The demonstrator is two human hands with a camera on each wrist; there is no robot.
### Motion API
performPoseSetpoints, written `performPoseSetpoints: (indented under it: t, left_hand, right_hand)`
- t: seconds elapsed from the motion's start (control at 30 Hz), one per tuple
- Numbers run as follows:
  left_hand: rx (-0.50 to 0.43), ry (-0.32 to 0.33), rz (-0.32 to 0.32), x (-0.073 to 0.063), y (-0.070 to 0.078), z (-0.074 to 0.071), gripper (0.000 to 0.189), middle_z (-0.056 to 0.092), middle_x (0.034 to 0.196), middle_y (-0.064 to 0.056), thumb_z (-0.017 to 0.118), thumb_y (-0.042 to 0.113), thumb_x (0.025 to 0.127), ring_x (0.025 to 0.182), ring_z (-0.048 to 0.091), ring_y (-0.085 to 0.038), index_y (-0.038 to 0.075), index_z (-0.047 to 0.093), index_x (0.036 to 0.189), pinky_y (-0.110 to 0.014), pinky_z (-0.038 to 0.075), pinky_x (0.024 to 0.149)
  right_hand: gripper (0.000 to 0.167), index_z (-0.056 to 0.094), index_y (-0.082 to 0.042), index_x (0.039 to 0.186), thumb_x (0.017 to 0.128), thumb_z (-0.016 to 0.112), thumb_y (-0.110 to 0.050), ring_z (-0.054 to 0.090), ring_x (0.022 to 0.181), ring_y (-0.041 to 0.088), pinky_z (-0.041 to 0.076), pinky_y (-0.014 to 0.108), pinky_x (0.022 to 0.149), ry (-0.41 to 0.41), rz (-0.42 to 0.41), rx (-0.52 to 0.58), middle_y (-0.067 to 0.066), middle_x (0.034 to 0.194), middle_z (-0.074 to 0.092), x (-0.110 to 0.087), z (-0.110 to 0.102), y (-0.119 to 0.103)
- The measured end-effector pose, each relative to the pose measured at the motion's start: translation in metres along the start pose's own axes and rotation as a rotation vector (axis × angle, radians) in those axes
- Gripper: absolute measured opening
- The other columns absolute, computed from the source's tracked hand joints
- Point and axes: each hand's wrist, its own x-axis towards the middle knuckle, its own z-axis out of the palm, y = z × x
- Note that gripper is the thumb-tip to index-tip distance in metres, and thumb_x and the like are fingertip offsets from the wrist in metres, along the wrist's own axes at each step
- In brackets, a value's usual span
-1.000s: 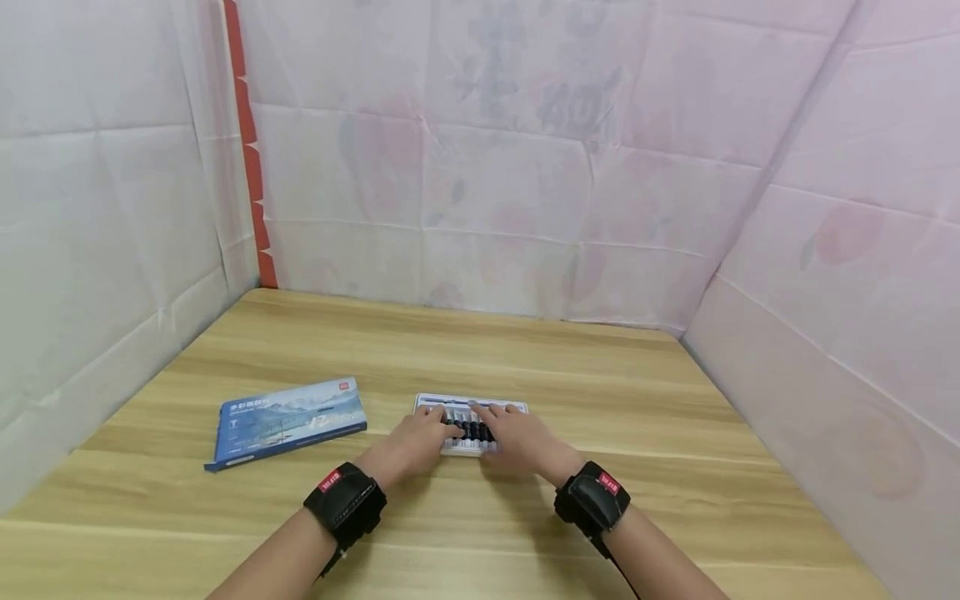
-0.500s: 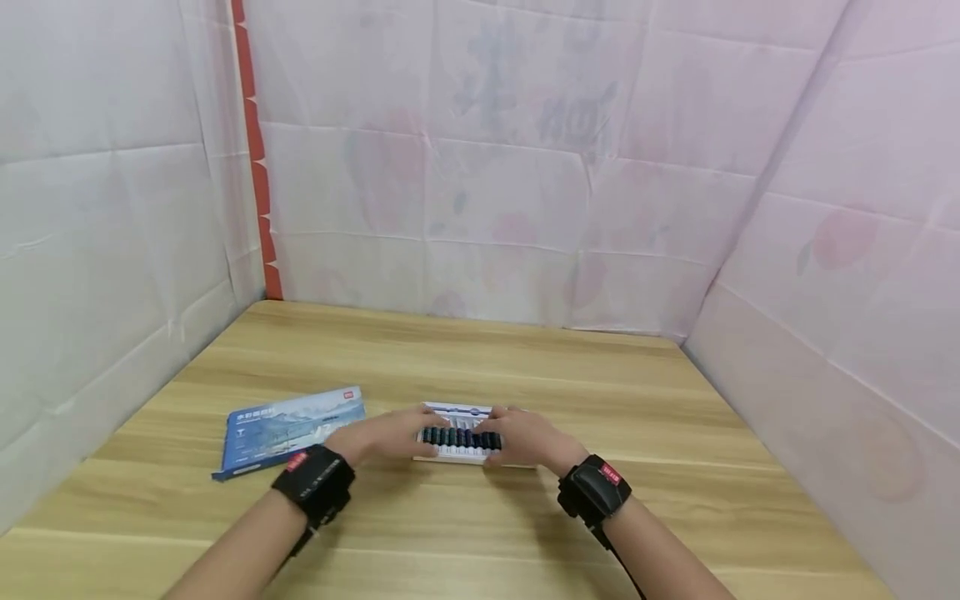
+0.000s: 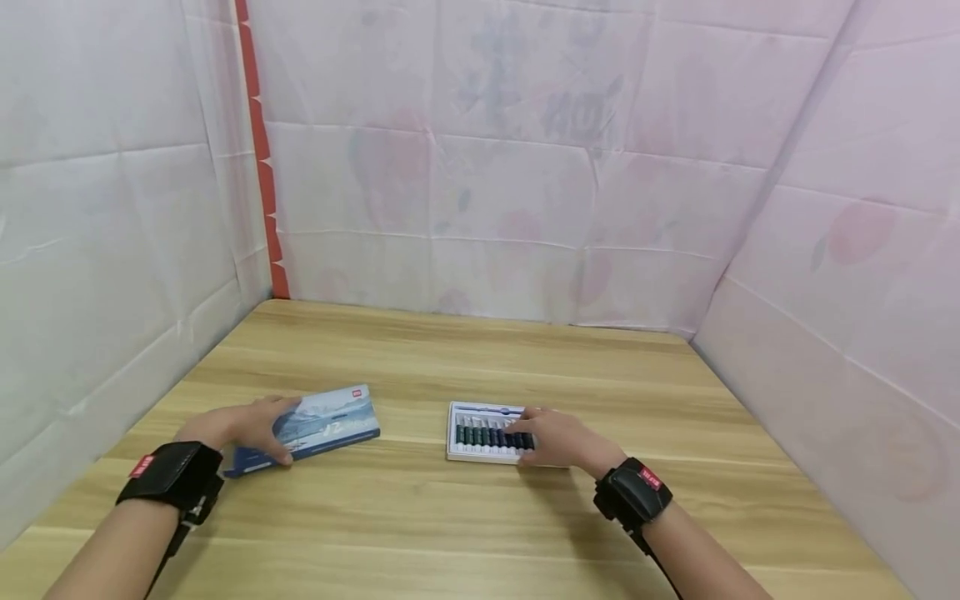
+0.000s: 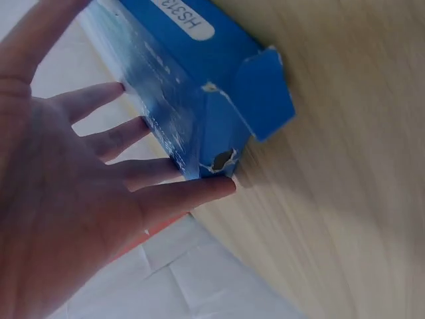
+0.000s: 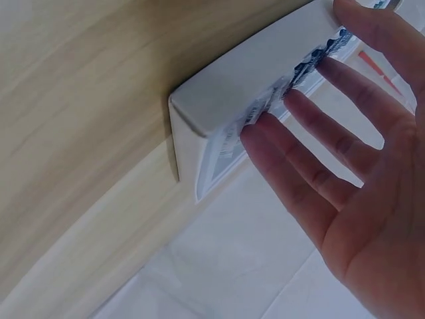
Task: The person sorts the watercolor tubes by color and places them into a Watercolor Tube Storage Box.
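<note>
A flat blue cardboard box (image 3: 330,421) with a mountain-lake picture lies on the table at the left. My left hand (image 3: 251,425) spreads over its left part, thumb near the front edge. In the left wrist view the fingers (image 4: 179,193) are straight and reach the box's end, where a torn end flap (image 4: 262,93) sticks out. Right of the middle lies a white tray (image 3: 480,457) of paint tubes (image 3: 491,437) with dark caps. My right hand (image 3: 558,437) rests over the tray's right end, its fingers (image 5: 292,173) extended across the tubes.
The wooden table (image 3: 420,533) runs back to a white sheet wall (image 3: 502,192). More sheets close off the left and right sides. A thin blue stick-like item (image 3: 483,409) lies along the tray's back edge.
My left hand has left the paint tray and moved left onto the blue box. The right hand stays at the tray's right end, and the tray sits slightly farther right in view.
</note>
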Motion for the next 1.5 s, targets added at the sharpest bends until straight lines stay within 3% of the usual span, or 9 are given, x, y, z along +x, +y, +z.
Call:
performPoseSetpoints:
  t: [0.17,0.37,0.5,0.63,0.9,1.3,1.43,1.5]
  left_hand:
    - [-0.022,0.008,0.048,0.015,0.025,0.006,0.093,0.026,0.137,-0.034,0.082,0.024,0.068,0.124,0.024,-0.049,-0.008,0.029,0.138,-0.06,0.027,0.095]
    - [-0.026,-0.036,0.092,0.05,0.071,0.014,0.091,0.027,0.143,-0.022,0.081,0.021,0.069,0.129,0.024,-0.04,0.002,0.03,0.142,-0.055,0.025,0.1]
    - [0.005,-0.066,0.13,0.069,0.095,0.021,0.091,0.028,0.145,-0.017,0.081,0.023,0.069,0.13,0.025,-0.036,0.006,0.031,0.143,-0.052,0.026,0.101]
    - [0.033,-0.062,0.127,0.08,0.109,0.025,0.091,0.028,0.145,-0.014,0.082,0.025,0.068,0.13,0.026,-0.033,0.009,0.033,0.142,-0.052,0.027,0.1]
    - [0.038,-0.065,0.148,0.09,0.122,0.03,0.09,0.028,0.145,-0.015,0.082,0.024,0.069,0.129,0.027,-0.034,0.007,0.032,0.142,-0.052,0.029,0.099]
    - [0.033,-0.088,0.138,0.091,0.119,0.025,0.09,0.027,0.146,-0.013,0.082,0.024,0.069,0.129,0.027,-0.035,0.011,0.032,0.143,-0.054,0.028,0.099]
    - [0.026,-0.08,0.154,0.089,0.118,0.026,0.091,0.027,0.146,-0.013,0.082,0.024,0.069,0.13,0.026,-0.035,0.01,0.031,0.143,-0.054,0.028,0.1]
    - [0.027,-0.078,0.171,0.089,0.117,0.028,0.092,0.027,0.145,-0.015,0.081,0.025,0.069,0.13,0.025,-0.034,0.006,0.029,0.143,-0.052,0.027,0.101]
  right_hand:
    - [0.044,0.064,-0.011,0.118,0.077,0.074,-0.024,0.057,0.091,0.027,0.049,0.039,0.071,-0.005,0.033,0.017,0.011,0.109,0.056,-0.021,-0.002,0.017]
    - [0.043,0.064,-0.007,0.116,0.077,0.073,-0.021,0.055,0.091,0.029,0.048,0.043,0.073,0.041,0.047,0.064,0.013,0.105,0.056,-0.043,-0.001,0.036]
    - [0.043,0.064,-0.007,0.116,0.076,0.073,-0.023,0.055,0.091,0.029,0.048,0.044,0.073,0.069,0.064,0.057,0.013,0.104,0.056,-0.047,0.003,0.044]
    - [0.043,0.064,-0.008,0.115,0.076,0.073,-0.024,0.056,0.091,0.029,0.048,0.044,0.073,0.104,0.057,0.031,0.012,0.104,0.057,-0.042,0.006,0.046]
    - [0.043,0.065,-0.01,0.116,0.077,0.071,-0.028,0.057,0.088,0.027,0.049,0.04,0.067,0.107,0.047,-0.017,0.011,0.104,0.058,-0.038,0.008,0.046]
    - [0.046,0.063,-0.011,0.12,0.077,0.072,-0.025,0.055,0.091,0.026,0.048,0.039,0.072,0.056,-0.061,0.019,0.011,0.109,0.056,-0.025,0.004,0.053]
    - [0.043,0.063,-0.008,0.119,0.08,0.069,-0.024,0.055,0.092,0.027,0.048,0.04,0.074,0.051,-0.069,0.123,0.013,0.11,0.056,-0.024,0.001,0.056]
    - [0.035,0.064,-0.003,0.114,0.083,0.066,-0.019,0.056,0.089,0.027,0.048,0.04,0.071,0.08,-0.013,0.225,0.013,0.105,0.058,-0.025,-0.002,0.058]
